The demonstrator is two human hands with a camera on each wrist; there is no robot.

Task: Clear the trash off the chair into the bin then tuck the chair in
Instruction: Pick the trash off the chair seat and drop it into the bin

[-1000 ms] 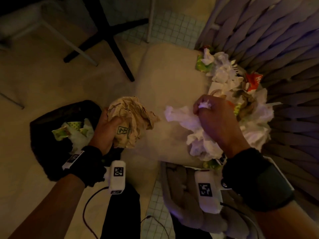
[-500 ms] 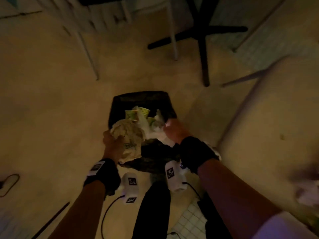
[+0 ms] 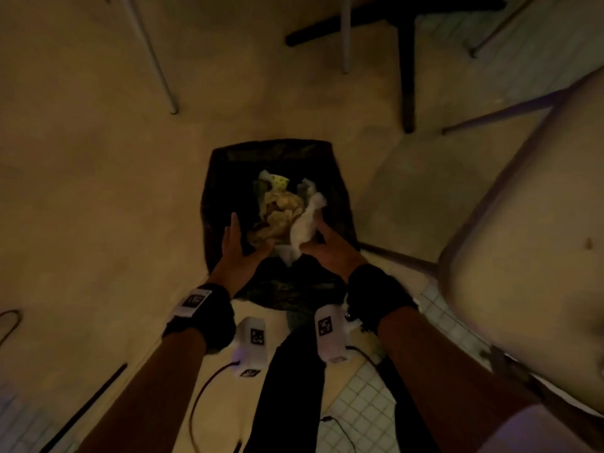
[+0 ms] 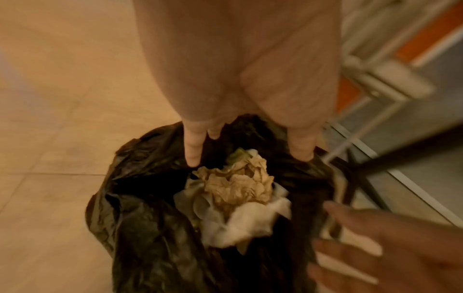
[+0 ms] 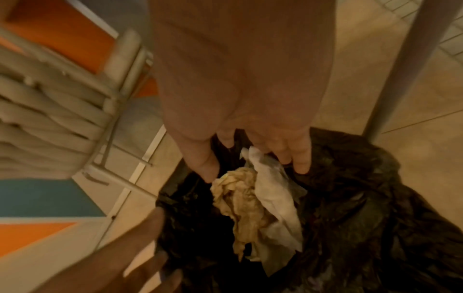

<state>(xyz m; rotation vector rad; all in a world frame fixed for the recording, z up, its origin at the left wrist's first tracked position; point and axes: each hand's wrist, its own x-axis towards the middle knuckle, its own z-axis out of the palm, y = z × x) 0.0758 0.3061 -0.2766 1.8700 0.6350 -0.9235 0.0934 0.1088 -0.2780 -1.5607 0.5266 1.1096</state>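
Observation:
The bin (image 3: 274,148), lined with a black bag (image 4: 140,218), stands on the floor right in front of me. A crumpled brown paper bag (image 3: 277,220) and white napkins (image 3: 305,223) lie on top of the trash inside it. My left hand (image 3: 250,233) hovers open over the bin's near left side, fingers straight, holding nothing. My right hand (image 3: 313,237) is open at the near right, fingers spread just above the napkins (image 5: 273,194). The beige chair seat (image 3: 523,256) fills the right edge; any trash on it is out of view.
A black table base (image 3: 405,60) and thin metal legs (image 3: 157,60) stand beyond the bin. My dark trouser leg (image 3: 287,387) and cables (image 3: 202,397) are below. A woven chair (image 5: 50,109) shows in the right wrist view.
Both hands carried their loads from the chair to the bin. The left let go of the brown paper bag and the right let go of the white napkins; both now lie in the bin.

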